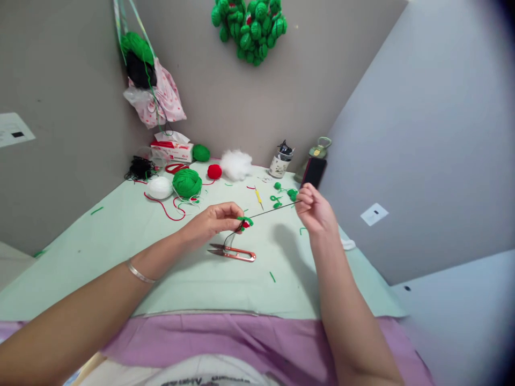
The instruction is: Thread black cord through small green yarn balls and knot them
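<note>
My left hand pinches a small green and red crocheted piece above the middle of the table. A black yarn runs taut from that piece up to my right hand, whose fingers are closed on it. Whether a needle is at the yarn's end cannot be made out. A loose black tail hangs from the piece toward orange thread snips, which lie on the table just below my left hand. Small green crocheted pieces lie to the left of my right hand.
Behind are a green yarn ball, white yarn ball, red yarn ball, white stuffing, tissue box and pen cup. A yellow crochet hook lies mid-table. A dark phone leans near a bottle.
</note>
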Available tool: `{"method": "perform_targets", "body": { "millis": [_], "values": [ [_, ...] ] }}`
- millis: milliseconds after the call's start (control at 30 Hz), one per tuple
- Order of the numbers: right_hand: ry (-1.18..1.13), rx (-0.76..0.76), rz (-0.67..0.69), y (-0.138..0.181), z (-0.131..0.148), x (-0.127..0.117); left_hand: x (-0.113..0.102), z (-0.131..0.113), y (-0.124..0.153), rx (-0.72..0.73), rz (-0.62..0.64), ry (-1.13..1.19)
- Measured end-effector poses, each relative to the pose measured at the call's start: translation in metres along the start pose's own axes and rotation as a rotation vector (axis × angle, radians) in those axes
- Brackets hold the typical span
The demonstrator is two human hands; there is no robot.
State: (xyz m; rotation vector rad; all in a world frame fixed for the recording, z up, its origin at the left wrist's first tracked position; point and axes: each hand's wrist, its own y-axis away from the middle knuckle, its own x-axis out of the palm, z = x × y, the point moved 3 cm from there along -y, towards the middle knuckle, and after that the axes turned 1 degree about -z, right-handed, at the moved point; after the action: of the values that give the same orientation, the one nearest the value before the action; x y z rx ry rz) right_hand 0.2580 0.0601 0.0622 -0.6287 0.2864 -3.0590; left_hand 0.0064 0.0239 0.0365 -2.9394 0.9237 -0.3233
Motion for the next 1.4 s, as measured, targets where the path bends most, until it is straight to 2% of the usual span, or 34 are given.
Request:
{"method": "perform_targets", "body": {
  "millis": [67, 133, 200, 267, 367, 433, 533, 633, 700, 767, 833, 933, 1067, 1133, 1233, 1400],
  "values": [
    [0.082, -0.162, -0.180, -0.012, 0.010, -0.038, -0.001, -0.003, 0.001, -0.018, -0.018, 0.036],
    [0.187, -0.452, -0.451, -0.016, 0.025, -0.079, -0.003, -0.006, 0.002, -0.022, -0.033, 0.075],
    [0.192, -0.574, -0.547, -0.014, 0.037, -0.110, -0.006, -0.009, 0.002, -0.012, -0.036, 0.122],
    [0.185, -0.668, -0.598, -0.008, 0.049, -0.130, -0.009, -0.012, 0.002, 0.006, -0.038, 0.172],
    [0.196, -0.808, -0.656, 0.002, 0.062, -0.139, -0.014, -0.015, 0.002, 0.030, -0.059, 0.200],
    [0.205, -0.837, -0.678, 0.003, 0.063, -0.130, -0.014, -0.014, 0.002, 0.030, -0.073, 0.182],
    [0.245, -0.707, -0.589, -0.003, 0.052, -0.095, -0.011, -0.010, 0.001, 0.019, -0.083, 0.140],
    [0.355, -0.456, -0.304, -0.002, 0.027, -0.037, -0.008, -0.006, 0.000, 0.000, -0.085, 0.108],
    [0.470, -0.252, 0.026, 0.009, 0.006, 0.008, -0.006, -0.005, 0.000, -0.007, -0.090, 0.102],
    [0.597, -0.135, 0.258, 0.026, -0.013, 0.043, -0.005, -0.005, 0.000, -0.007, -0.094, 0.096],
    [0.690, -0.117, 0.385, 0.040, -0.026, 0.066, -0.004, -0.005, 0.000, -0.009, -0.089, 0.064],
    [0.764, -0.187, 0.375, 0.045, -0.035, 0.075, -0.003, -0.004, 0.001, -0.021, -0.077, 0.006],
    [0.839, -0.269, 0.237, 0.035, -0.035, 0.061, -0.005, 0.000, 0.000, -0.031, -0.079, 0.014],
    [0.930, -0.294, 0.211, 0.031, -0.034, 0.055, -0.006, 0.001, -0.001, -0.030, -0.085, 0.007],
    [1.010, -0.372, 0.263, 0.032, -0.031, 0.054, -0.007, 0.001, -0.001, -0.041, -0.103, -0.008],
    [1.029, -0.605, 0.375, 0.046, -0.024, 0.066, -0.008, 0.002, -0.001, -0.064, -0.134, -0.010]
  ]
}}
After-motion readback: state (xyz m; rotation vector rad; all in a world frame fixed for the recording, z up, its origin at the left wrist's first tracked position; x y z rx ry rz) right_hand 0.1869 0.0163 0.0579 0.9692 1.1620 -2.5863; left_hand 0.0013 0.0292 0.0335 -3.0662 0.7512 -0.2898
